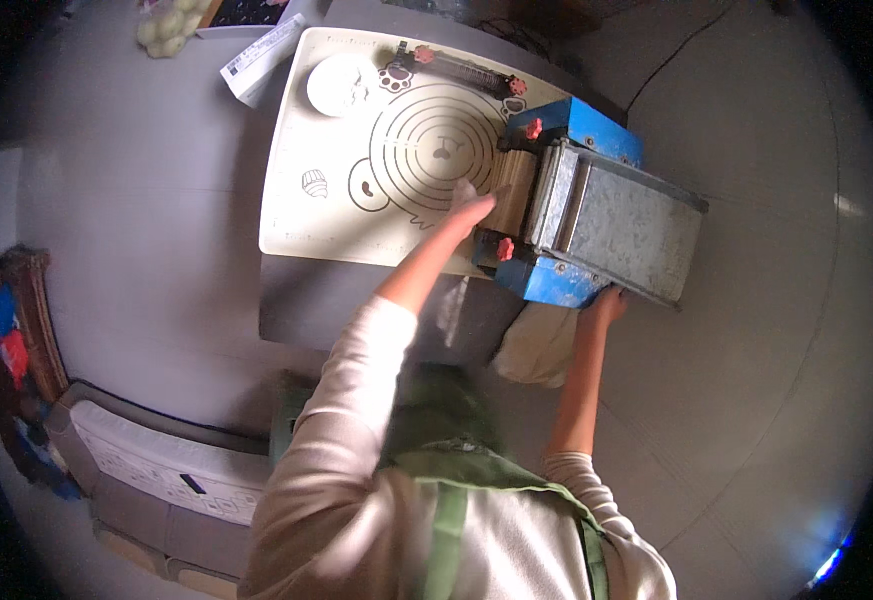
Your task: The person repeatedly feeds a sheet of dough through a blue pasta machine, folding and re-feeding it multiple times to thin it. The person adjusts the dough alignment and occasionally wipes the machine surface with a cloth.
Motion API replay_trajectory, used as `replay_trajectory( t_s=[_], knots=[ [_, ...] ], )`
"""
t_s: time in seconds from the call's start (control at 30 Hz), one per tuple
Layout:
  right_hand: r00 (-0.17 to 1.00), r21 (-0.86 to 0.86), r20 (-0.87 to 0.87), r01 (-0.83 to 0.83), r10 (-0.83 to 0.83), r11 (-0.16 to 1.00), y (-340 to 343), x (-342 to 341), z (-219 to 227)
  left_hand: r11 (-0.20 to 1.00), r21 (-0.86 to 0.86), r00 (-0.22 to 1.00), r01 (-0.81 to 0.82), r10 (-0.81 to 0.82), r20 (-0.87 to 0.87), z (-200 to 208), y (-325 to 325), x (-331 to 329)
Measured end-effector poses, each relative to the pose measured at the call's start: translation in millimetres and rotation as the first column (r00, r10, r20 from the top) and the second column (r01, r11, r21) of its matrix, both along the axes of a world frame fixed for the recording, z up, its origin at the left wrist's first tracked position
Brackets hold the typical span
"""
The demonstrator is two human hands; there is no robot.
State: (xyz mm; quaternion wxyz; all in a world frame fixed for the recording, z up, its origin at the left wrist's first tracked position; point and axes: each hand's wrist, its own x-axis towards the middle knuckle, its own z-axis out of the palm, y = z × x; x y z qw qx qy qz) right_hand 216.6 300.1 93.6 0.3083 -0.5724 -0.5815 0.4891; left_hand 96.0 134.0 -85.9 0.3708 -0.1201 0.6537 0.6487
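A blue noodle machine with red knobs stands on the right part of a cream baking mat. Its grey metal tray slopes off to the right. My left hand is at the machine's left side, thumb and fingers apart, against the edge of a ribbed, tan slatted piece. My right hand is closed at the machine's near side, below the tray's edge. What its fingers grip is hidden from view.
A white round bowl and a roller attachment with red knobs lie at the mat's far side. A white box leans beyond the table's far left corner. A pale cloth sack is beneath the machine. A bench stands at lower left.
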Motion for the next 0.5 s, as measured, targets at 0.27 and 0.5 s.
replay_trajectory(
  t_s=[0.27, 0.5],
  knots=[
    [0.999, 0.01, -0.012, -0.041, 0.041, 0.999, 46.6, 29.9, -48.5, 0.968, -0.217, 0.988, 0.125, -0.103, 0.112, -6.6, 46.0, -21.8],
    [0.996, -0.006, -0.062, -0.063, 0.063, 0.998, 29.7, 11.2, -30.5, 0.95, -0.254, 0.983, 0.183, -0.17, 0.072, -51.0, 63.9, -26.3]
  ],
)
